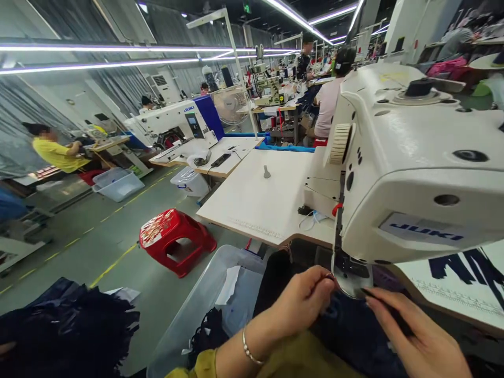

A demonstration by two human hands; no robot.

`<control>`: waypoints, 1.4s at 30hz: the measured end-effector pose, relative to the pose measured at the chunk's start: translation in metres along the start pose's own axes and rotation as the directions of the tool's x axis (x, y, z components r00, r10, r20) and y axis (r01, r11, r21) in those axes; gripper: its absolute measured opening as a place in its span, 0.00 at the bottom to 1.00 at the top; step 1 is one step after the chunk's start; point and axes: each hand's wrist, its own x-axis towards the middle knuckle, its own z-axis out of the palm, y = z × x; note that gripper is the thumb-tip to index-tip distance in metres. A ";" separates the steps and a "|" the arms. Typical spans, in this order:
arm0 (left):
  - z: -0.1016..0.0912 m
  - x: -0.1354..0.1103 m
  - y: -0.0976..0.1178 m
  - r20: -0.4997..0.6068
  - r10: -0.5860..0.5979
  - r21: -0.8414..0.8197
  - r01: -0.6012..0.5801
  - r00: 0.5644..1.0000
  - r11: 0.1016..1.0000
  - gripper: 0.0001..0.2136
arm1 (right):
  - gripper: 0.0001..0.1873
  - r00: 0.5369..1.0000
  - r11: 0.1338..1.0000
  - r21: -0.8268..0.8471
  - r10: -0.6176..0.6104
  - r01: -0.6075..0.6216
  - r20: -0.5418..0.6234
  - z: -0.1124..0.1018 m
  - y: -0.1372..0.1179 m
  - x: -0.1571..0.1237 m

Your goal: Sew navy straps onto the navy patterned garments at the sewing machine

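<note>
Because the sewing machine (429, 157) reaches in from the right of the frame and ends in a small metal bed (354, 286), we work with a hand at either side of it, probably to keep the dark cloth (346, 320) level from both edges. Our left hand (301, 299), lower centre, is nearly closed, thumb and forefinger pinched together just beside the metal; we cannot tell whether any cloth sits between the tips. Our right hand (421, 331), lower right, has thumb and forefinger closed on a dark narrow piece (367, 292), the other fingers bent in loosely. The cloth hangs below the bed at lower centre, apparently near our lap, which would take some weight off the fingertips. Left of our wrist, a clear bin (179, 318) stands below the table (244, 194) edge with dark pieces (208, 333) and white paper (229, 285) inside, presumably for easy reach. Navy strips (452, 268) lie flat at far right, perhaps spread so they stay untangled.
</note>
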 end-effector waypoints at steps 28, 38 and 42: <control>0.021 -0.015 0.017 0.404 0.347 0.898 -0.440 0.847 0.028 0.05 | 0.09 0.978 0.988 0.028 -0.157 0.155 0.134 0.011 -0.009 0.001; 0.026 -0.019 0.002 0.334 0.358 0.919 -0.386 0.872 0.081 0.05 | 0.16 0.936 0.968 0.215 0.051 -0.133 0.349 0.003 -0.007 -0.005; 0.027 -0.016 -0.002 0.326 0.366 0.900 -0.405 0.872 0.164 0.07 | 0.11 0.951 0.974 0.194 0.050 -0.114 0.304 0.001 -0.005 -0.006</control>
